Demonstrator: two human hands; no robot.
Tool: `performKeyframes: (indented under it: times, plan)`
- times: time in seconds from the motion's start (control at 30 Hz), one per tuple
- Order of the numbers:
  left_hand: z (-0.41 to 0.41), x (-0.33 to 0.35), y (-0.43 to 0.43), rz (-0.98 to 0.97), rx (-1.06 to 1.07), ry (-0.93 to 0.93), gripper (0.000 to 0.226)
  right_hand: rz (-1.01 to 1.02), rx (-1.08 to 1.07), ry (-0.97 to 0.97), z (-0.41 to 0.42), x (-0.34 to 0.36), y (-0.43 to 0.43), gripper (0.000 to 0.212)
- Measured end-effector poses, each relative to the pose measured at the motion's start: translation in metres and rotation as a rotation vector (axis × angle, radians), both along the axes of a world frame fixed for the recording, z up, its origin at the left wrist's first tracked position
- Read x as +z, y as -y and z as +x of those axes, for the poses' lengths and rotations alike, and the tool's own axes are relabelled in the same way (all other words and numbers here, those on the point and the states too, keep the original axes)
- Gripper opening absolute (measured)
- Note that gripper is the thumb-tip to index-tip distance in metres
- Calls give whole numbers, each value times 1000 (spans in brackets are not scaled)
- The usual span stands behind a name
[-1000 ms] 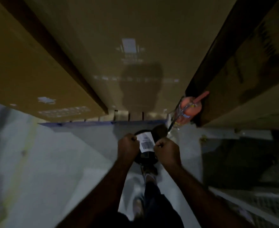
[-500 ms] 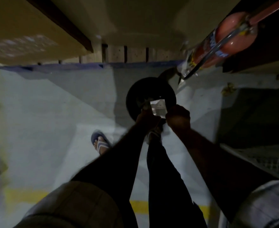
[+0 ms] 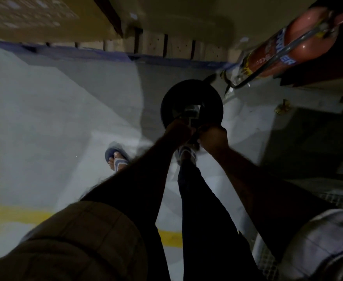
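Black disc low by grey floor, ahead of sandalled feet — cannot tell if it rests there. White label at its middle, print unreadable. Left hand and right hand side by side, fingers curled tight on disc's near rim. Red fire extinguisher upper right — blue lettering blurred. Cardboard boxes beyond.

Matt black disc; glossy red cylinder

text: blue block letters, only the ending "ER" legible | on: red cylinder, up and right of black disc | white label at disc centre: print too blurred to read | cartons above disc: markings unreadable
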State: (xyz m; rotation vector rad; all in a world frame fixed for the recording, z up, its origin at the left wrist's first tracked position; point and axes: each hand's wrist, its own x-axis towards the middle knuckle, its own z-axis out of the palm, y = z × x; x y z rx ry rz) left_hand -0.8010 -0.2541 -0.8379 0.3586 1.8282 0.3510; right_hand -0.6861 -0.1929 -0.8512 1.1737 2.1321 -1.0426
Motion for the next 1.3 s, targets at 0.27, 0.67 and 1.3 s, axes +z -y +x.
performKeyframes:
  times: [0.27,0.67,1.3]
  plan:
    - [-88,95,104,1,192,-185,42,14,147,-72,-109,98,63,28]
    - [-219,254,415,41,783,-382,34,-57,549,-249,-323,260,309,30]
    - [-287,362,788,151,1665,-552,21,-197,1183,-493,-518,371,688,28]
